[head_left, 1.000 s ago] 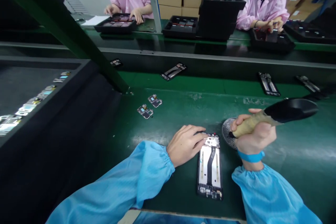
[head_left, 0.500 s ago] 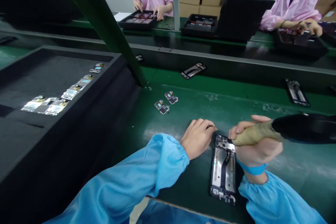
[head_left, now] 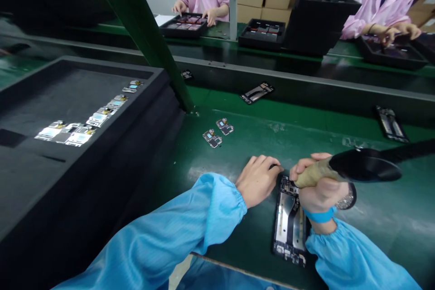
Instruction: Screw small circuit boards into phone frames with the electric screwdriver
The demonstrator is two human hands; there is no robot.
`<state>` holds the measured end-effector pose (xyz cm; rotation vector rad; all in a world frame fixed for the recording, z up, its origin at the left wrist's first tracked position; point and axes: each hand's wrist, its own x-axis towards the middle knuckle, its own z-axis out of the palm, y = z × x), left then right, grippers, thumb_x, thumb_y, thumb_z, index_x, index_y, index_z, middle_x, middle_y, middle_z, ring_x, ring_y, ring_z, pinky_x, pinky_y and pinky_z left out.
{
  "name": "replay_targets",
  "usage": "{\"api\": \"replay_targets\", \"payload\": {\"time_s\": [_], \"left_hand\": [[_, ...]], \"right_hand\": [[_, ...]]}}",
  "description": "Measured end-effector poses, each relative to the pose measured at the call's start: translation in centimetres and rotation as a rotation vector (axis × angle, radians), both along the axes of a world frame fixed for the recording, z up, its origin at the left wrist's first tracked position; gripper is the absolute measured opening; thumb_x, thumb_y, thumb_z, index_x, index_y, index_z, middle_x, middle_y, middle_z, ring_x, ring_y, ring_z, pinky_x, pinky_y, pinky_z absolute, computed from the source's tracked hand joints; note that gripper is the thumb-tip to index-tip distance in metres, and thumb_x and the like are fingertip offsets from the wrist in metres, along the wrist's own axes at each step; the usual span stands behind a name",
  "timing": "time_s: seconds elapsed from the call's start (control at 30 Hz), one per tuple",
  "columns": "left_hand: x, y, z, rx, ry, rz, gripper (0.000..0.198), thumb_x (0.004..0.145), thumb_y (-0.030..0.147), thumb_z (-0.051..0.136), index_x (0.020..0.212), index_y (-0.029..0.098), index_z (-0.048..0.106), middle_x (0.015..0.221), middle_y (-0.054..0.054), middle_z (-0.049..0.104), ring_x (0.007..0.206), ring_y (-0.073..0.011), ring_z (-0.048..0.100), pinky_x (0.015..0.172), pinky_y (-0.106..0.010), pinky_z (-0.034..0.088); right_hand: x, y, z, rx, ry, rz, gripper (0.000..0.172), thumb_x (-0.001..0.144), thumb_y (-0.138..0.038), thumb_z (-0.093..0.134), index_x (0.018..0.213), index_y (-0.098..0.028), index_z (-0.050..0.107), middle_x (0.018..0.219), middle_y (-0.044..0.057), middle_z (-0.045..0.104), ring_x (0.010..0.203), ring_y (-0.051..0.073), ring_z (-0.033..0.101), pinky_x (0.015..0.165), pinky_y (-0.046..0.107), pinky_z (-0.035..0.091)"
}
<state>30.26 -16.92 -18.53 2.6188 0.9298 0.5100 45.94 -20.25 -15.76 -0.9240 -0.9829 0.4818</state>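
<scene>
A phone body [head_left: 285,217] lies back-open on the green bench, its silver inner plate and dark ribbon cable showing. At its top left corner rests my left hand [head_left: 260,179], fingers curled, with a small dark thing between thumb and finger that I cannot make out. Over its upper right side, my right hand [head_left: 321,197] is closed round the tan-wrapped grip of what looks like an electric screwdriver [head_left: 360,165]. Its black flared rear end points right; the tip is hidden. Behind my right wrist shows part of a round dish [head_left: 347,198] of small shiny bits.
Two circuit boards [head_left: 218,132] lie left of centre. More boards sit on a black foam tray [head_left: 112,70] at left. Phone bodies [head_left: 257,93] [head_left: 391,123] lie farther back. A green post [head_left: 146,31] slants beside the tray. Across the divider, people in pink handle trays [head_left: 185,31].
My right hand and the electric screwdriver have shifted left over the phone, its rear end swinging round. The round dish has come into sight. My left hand stays by the phone's top.
</scene>
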Motion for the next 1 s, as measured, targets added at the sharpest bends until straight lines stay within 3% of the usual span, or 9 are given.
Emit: {"api": "replay_targets", "payload": {"time_s": [0.13,0.27,0.37,1.0], "left_hand": [[-0.1,0.2,-0.4,0.015,-0.057,0.002,0.028,0.110,0.013,0.061,0.135,0.021,0.072,0.136,-0.008,0.073,0.121,-0.0255,0.066,0.098,-0.043,0.052],[-0.3,0.2,-0.5,0.032,-0.088,0.003,0.028,0.111,0.012,0.058,0.133,0.021,0.073,0.134,-0.008,0.075,0.120,-0.0261,0.068,0.098,-0.044,0.053],[-0.5,0.2,-0.6,0.031,-0.084,0.017,0.028,0.111,0.013,0.057,0.131,0.022,0.074,0.135,-0.007,0.076,0.120,-0.0264,0.068,0.098,-0.045,0.054],[-0.6,0.2,-0.7,0.019,-0.074,0.016,0.030,0.110,0.012,0.059,0.133,0.023,0.074,0.137,-0.007,0.075,0.122,-0.0261,0.068,0.100,-0.045,0.055]], "right_hand": [[2.3,-0.1,1.2,0.026,0.096,-0.045,0.056,0.091,-0.079,0.068,0.112,-0.028,0.068,0.065,-0.004,0.063,0.041,0.020,0.054,0.041,0.035,0.047],[6.2,0.0,1.6,0.063,0.100,-0.289,0.053,0.090,-0.076,0.070,0.104,-0.026,0.069,0.061,-0.002,0.061,0.041,0.020,0.053,0.039,0.034,0.045],[7.9,0.4,1.0,0.048,0.080,-0.368,0.051,0.092,-0.075,0.069,0.102,-0.025,0.067,0.058,-0.003,0.060,0.038,0.019,0.051,0.036,0.032,0.042],[8.1,0.5,0.7,0.022,0.059,-0.390,0.049,0.094,-0.074,0.066,0.101,-0.026,0.065,0.061,-0.002,0.058,0.039,0.020,0.051,0.037,0.032,0.041]]}}
